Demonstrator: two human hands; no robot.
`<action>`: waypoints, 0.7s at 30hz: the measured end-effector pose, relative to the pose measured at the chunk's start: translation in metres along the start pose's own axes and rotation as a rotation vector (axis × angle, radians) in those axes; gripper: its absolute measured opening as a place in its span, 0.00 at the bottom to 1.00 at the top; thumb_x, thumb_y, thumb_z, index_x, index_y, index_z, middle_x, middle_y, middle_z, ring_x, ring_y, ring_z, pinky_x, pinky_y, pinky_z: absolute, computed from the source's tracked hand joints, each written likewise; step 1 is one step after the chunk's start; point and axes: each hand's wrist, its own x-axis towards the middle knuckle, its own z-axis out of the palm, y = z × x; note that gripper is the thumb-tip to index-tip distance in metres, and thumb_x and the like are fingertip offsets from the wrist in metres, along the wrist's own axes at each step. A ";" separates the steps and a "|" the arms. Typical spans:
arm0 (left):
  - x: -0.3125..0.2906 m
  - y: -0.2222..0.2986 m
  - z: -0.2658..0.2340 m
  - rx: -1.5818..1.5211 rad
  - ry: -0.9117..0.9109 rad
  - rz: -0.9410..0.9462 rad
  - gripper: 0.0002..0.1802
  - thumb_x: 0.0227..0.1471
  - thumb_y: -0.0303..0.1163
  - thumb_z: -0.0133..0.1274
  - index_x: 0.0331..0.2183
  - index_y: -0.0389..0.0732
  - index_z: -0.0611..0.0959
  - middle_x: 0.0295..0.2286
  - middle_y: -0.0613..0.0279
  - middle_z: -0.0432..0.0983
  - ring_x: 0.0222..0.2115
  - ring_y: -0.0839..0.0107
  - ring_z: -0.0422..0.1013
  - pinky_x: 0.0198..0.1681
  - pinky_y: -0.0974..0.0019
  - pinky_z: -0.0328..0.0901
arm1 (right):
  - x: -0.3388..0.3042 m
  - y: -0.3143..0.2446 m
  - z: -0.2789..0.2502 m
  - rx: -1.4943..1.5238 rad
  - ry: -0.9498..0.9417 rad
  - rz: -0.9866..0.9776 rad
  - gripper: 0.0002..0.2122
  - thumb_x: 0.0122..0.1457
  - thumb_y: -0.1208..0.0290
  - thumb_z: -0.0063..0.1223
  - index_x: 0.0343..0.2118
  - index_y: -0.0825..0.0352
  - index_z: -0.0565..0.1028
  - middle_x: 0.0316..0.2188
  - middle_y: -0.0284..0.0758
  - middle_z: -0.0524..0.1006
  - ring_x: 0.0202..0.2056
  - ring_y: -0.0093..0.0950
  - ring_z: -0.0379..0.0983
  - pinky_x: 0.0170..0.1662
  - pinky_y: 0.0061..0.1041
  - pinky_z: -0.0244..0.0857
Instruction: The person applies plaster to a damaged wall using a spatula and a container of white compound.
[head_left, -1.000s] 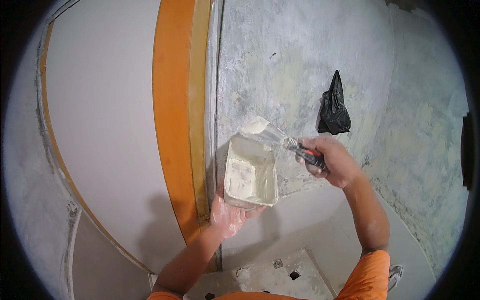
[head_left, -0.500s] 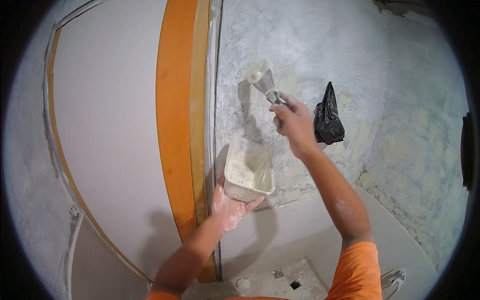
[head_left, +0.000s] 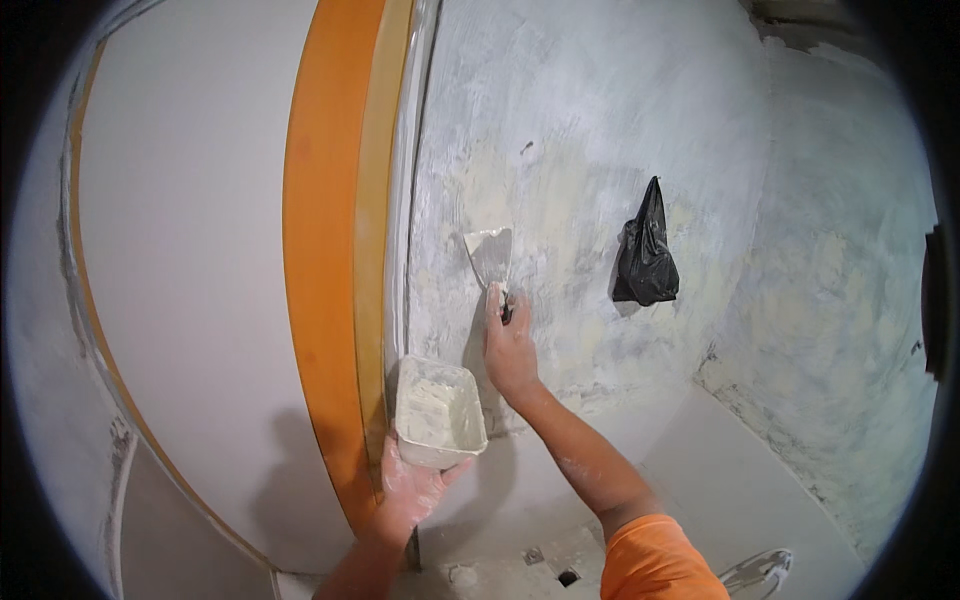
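Observation:
My left hand (head_left: pixel 415 488) grips a whitish rectangular plastic tub (head_left: pixel 438 412) from below, its inside smeared with cream-coloured putty. White residue coats that hand. My right hand (head_left: pixel 510 350) is closed round the handle of a putty knife (head_left: pixel 490 258), whose broad metal blade points up against the plaster wall (head_left: pixel 580 130). Pale putty shows along the blade's edge. Fresh cream patches spread over the wall around and above the blade. The tub is below and left of the knife.
A black plastic bag (head_left: pixel 648 255) hangs on the wall to the right. Along the left runs an orange door frame (head_left: pixel 325 200) beside a white panel (head_left: pixel 190 250). A dusty floor with a dark square drain hole (head_left: pixel 568 578) lies below. The wall's corner is at right.
The putty knife has come down and slightly left, with its blade now at the wall. The tub has shifted down and left in the view, which has itself moved a little.

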 end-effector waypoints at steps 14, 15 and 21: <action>0.013 -0.015 -0.005 -0.060 0.081 -0.138 0.39 0.63 0.63 0.36 0.65 0.51 0.64 0.63 0.58 0.63 0.62 0.53 0.63 0.62 0.41 0.63 | 0.037 0.013 -0.090 0.195 -0.035 -0.196 0.30 0.57 0.82 0.52 0.65 0.67 0.64 0.48 0.50 0.70 0.46 0.48 0.71 0.48 0.39 0.69; 0.015 -0.014 -0.003 -0.057 0.065 -0.139 0.39 0.63 0.63 0.36 0.65 0.50 0.64 0.63 0.57 0.63 0.62 0.52 0.63 0.62 0.41 0.62 | 0.059 0.010 -0.092 0.167 0.020 -0.238 0.30 0.57 0.82 0.52 0.65 0.67 0.64 0.47 0.48 0.71 0.45 0.47 0.72 0.47 0.39 0.70; 0.017 -0.010 0.009 -0.025 0.022 -0.109 0.38 0.63 0.62 0.36 0.66 0.50 0.63 0.63 0.56 0.62 0.62 0.51 0.62 0.62 0.40 0.62 | 0.119 0.011 -0.084 0.000 0.105 -0.276 0.29 0.58 0.81 0.52 0.65 0.63 0.64 0.47 0.46 0.71 0.45 0.45 0.72 0.44 0.39 0.72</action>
